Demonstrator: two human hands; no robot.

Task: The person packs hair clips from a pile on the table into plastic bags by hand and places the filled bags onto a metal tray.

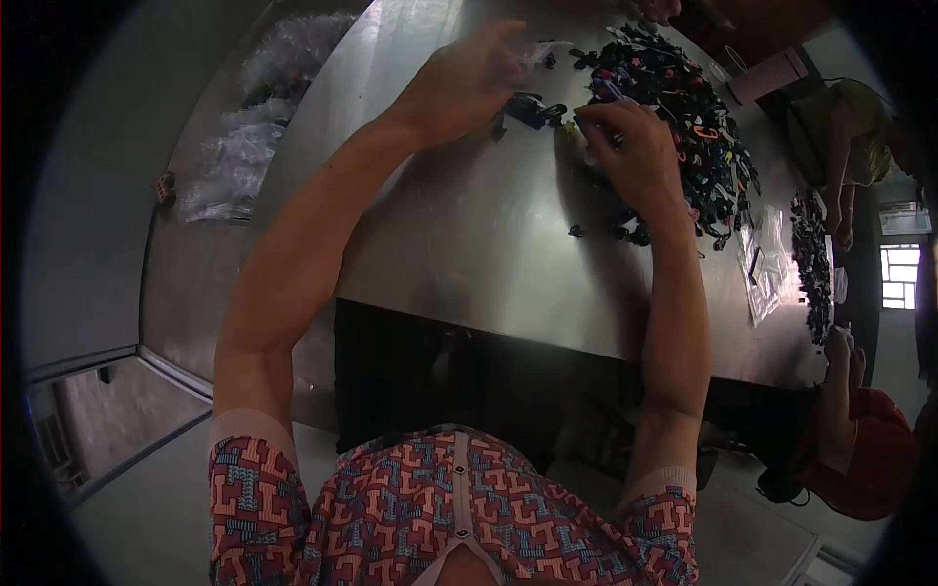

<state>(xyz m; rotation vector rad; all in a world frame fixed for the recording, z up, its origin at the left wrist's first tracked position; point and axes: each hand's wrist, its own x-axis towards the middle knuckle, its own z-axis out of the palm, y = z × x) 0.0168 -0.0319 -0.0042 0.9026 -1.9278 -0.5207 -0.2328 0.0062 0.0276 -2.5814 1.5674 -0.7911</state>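
Observation:
A wide pile of small dark and coloured pieces (708,127) lies on the metal table (459,234). My left hand (474,73) is raised over the table's far part, left of the pile. It is smeared by motion, with a clear plastic bit (540,54) at its fingertips. At the pile's left edge is my right hand (630,142), its thumb and forefinger pinched together; what they hold, if anything, is hidden. Between both hands sit a few dark pieces (532,110) and a small yellowish one (569,128).
Clear plastic bags (244,146) are heaped at the left. More bags (769,264) lie right of the pile, beside a second strip of dark pieces (812,259). A pink cylinder (769,76) stands at the back right. Other people (865,454) are along the right side.

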